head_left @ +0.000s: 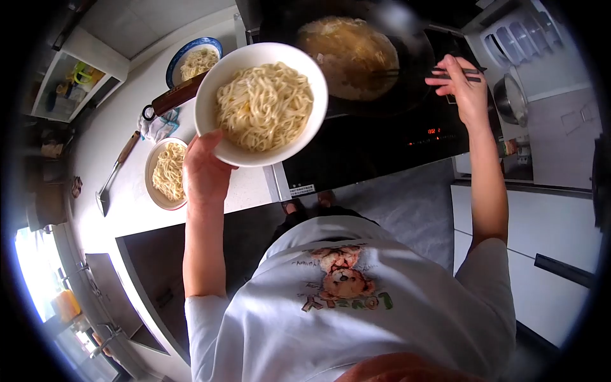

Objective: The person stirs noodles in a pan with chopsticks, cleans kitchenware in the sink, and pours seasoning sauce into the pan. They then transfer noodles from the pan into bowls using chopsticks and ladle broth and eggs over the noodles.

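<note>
My left hand (209, 169) grips the rim of a white bowl (310, 76) heaped with noodles (264, 107), held up between the counter and the stove. Dark chopsticks (468, 71) are in my right hand (468, 92), their tips reaching left over the wok (417, 83). Cloudy, yellowish soup (347, 57) fills the wok, with steam near its upper right. The wok's brown handle (175, 99) sticks out to the left, partly hidden behind the bowl.
A second noodle bowl (150, 175) stands on the white counter (219, 197), and a blue-rimmed bowl (173, 67) of noodles is farther back. A spatula (118, 169) and a cloth (159, 125) lie left. The black cooktop (382, 146) shows red digits. A metal bowl (510, 99) stands right.
</note>
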`<state>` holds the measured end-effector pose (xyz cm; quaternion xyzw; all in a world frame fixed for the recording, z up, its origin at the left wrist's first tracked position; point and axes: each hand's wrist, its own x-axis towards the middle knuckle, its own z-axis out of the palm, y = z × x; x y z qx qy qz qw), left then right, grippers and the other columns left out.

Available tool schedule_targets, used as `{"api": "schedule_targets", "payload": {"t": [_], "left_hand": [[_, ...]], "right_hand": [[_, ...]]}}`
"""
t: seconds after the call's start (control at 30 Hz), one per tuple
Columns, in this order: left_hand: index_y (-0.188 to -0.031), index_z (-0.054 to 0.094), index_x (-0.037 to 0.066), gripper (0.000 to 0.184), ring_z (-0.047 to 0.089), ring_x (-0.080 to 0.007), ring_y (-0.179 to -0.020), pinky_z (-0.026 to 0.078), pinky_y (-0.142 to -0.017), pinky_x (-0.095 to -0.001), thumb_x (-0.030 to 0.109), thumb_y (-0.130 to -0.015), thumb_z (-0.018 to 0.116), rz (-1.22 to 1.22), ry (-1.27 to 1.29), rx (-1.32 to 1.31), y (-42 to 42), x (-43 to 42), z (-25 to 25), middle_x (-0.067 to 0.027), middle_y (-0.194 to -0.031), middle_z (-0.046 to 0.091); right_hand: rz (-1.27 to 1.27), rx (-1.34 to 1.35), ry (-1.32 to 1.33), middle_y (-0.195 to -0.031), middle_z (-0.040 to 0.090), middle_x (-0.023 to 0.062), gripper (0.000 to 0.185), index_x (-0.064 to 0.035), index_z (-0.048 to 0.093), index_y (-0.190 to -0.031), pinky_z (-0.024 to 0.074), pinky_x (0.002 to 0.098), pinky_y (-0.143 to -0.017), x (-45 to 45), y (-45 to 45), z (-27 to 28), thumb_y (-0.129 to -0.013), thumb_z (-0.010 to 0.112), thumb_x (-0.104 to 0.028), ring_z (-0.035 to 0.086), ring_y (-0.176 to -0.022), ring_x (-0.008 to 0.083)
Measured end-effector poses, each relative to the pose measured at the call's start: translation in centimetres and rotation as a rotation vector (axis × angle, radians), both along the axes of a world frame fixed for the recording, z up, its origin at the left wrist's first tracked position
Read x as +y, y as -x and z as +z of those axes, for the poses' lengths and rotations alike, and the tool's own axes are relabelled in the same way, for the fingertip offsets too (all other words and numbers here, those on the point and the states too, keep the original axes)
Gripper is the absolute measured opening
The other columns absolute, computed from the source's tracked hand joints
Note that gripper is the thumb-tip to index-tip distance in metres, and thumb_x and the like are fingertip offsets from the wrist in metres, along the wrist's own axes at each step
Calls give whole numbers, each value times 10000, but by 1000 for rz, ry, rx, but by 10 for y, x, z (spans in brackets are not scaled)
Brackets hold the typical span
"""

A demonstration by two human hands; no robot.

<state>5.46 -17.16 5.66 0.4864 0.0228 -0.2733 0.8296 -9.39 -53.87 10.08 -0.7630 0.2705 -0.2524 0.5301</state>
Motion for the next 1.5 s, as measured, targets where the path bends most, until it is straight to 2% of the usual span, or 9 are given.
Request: {"api": "schedule_targets", "payload": {"t": [0.1,0.2,0.6,0.7,1.0,1.1,1.23,1.33,1.5], "left_hand": [[-1122,465,-10,419,494,-243,-1028,381,-904,-393,160,-745,528,-6,45,44,4,17,-3,-118,-1101,523],[-1131,429,-29,449,537,-240,-953,475,-770,-377,175,-739,510,64,6,26,11,21,-2,-130,-1047,526],[-1133,439,-33,471,515,-222,-989,419,-847,-343,189,-731,541,86,26,29,14,32,-9,-126,-1079,523],[-1128,445,-33,463,511,-219,-993,410,-853,-338,185,-731,542,79,29,41,13,32,-10,-123,-1083,522],[-1126,448,-27,450,495,-216,-1014,385,-883,-342,167,-730,540,73,55,64,10,29,-15,-112,-1090,521],[-1130,446,-32,456,495,-221,-1015,381,-888,-344,163,-729,541,59,60,66,9,29,-14,-115,-1090,522],[-1127,448,-46,460,495,-229,-1016,377,-894,-351,163,-727,537,55,60,53,8,32,-17,-123,-1087,525],[-1117,458,-52,451,496,-235,-1015,375,-896,-355,166,-729,528,78,54,41,7,33,-22,-131,-1085,528],[-1109,466,-48,433,498,-235,-1012,377,-893,-358,161,-732,514,66,64,59,6,33,-21,-129,-1082,530]], "right_hand": [[-25,-17,26,-852,589,118,337,31,560,-932,467,201,-468,-6,-7,-6,-851,520,-294,637,-681,208],[-13,-75,-50,-857,588,121,352,31,561,-939,476,198,-481,-9,-21,-22,-846,526,-306,636,-685,201],[74,-264,-343,-911,530,129,301,27,479,-953,502,258,-502,-6,-88,-53,-848,529,-251,632,-711,280],[94,-235,-379,-811,578,122,325,23,487,-946,482,259,-569,-2,-92,-46,-846,531,-282,633,-743,258],[122,-186,-457,-837,584,167,309,22,494,-934,506,259,-554,-11,-81,-40,-855,514,-276,634,-706,270],[137,-90,-404,-847,585,152,316,11,503,-942,497,247,-533,-12,-73,-35,-847,525,-290,636,-700,259],[149,-99,-143,-851,582,123,353,-12,510,-969,472,232,-493,-24,-50,5,-831,540,-336,636,-714,256],[28,-12,53,-896,579,167,425,31,511,-994,480,211,-499,-51,-36,24,-815,558,-352,636,-715,231],[-2,-1,82,-921,588,129,389,11,528,-1002,460,197,-513,-72,-49,-10,-828,545,-337,633,-743,194]]}}
